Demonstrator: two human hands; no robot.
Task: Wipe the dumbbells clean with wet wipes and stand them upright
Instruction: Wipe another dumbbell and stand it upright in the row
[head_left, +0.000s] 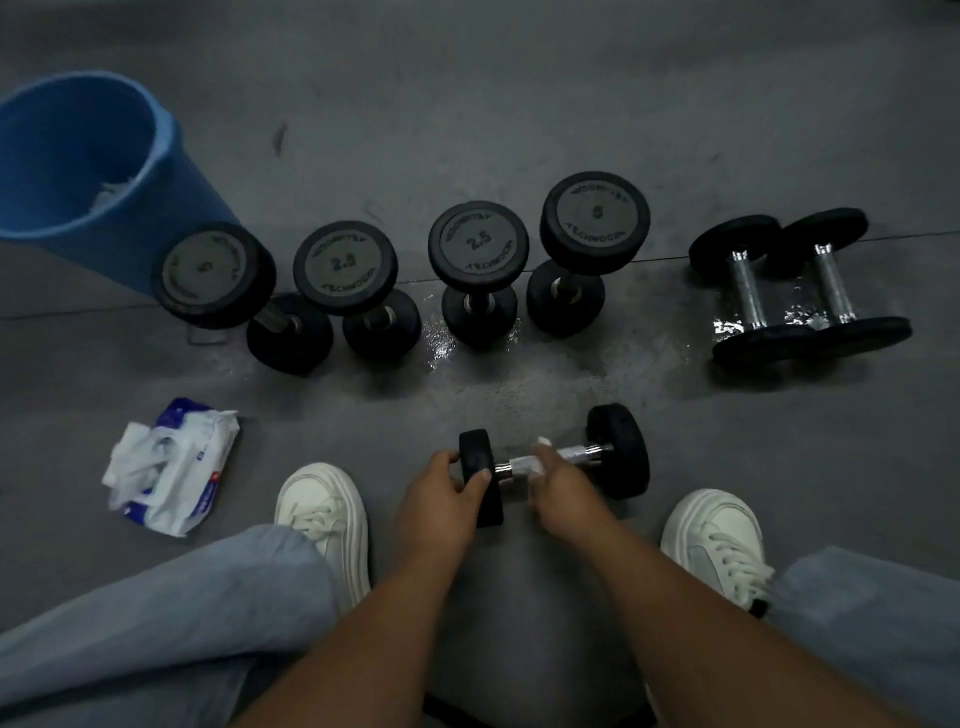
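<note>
Wiping a dumbbell (618, 452) between the shoes (322, 512).
Gripping one black head with curled left hand (441, 501) fingers; wrapping a wet wipe (522, 466) round the handle with right hand (560, 488) fingers. Beyond, four upright dumbbells (478, 244).

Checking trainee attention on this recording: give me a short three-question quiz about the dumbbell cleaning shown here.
1. True or false: the left hand grips one black rubber end of the chrome-handled dumbbell.
2. How many black round-headed dumbbells stand upright in the row?
3. The white wet wipe held by the right hand sits on the dumbbell's: A) handle, B) far end, C) near end.
Key: 1 true; 2 four; 3 A.
</note>
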